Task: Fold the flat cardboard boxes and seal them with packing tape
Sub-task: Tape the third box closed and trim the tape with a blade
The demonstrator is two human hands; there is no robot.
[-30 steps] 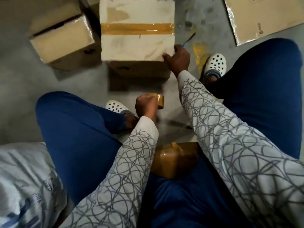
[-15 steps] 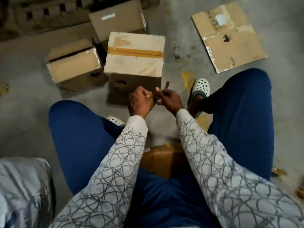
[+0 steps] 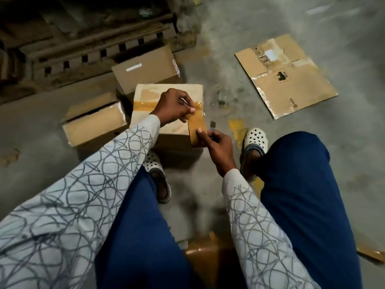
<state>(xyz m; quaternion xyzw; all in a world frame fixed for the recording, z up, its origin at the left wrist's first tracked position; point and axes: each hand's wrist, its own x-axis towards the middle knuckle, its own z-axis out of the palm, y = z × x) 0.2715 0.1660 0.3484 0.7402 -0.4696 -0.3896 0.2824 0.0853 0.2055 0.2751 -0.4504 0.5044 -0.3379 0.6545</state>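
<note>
A folded cardboard box (image 3: 195, 92) stands on the floor before my knees, a brown tape band across its top. A short strip of brown packing tape (image 3: 197, 127) is stretched over the box's near right corner. My left hand (image 3: 173, 106) pinches the strip's upper end on the box top. My right hand (image 3: 219, 143) pinches the lower end against the box's front, thumb on the tape. The tip of a small blade (image 3: 212, 124) sticks up from the right hand. No tape roll shows in either hand.
A second box (image 3: 93, 124) lies to the left and a third box (image 3: 145, 69) behind. A flat cardboard sheet (image 3: 289, 80) lies on the floor at the right. A wooden pallet (image 3: 83, 46) fills the back left. A tape-wrapped bundle (image 3: 203, 252) sits between my legs.
My view has tilted up. Both hands have moved from in front of the box up onto its near right corner, and a strip of tape is now stretched between them.
</note>
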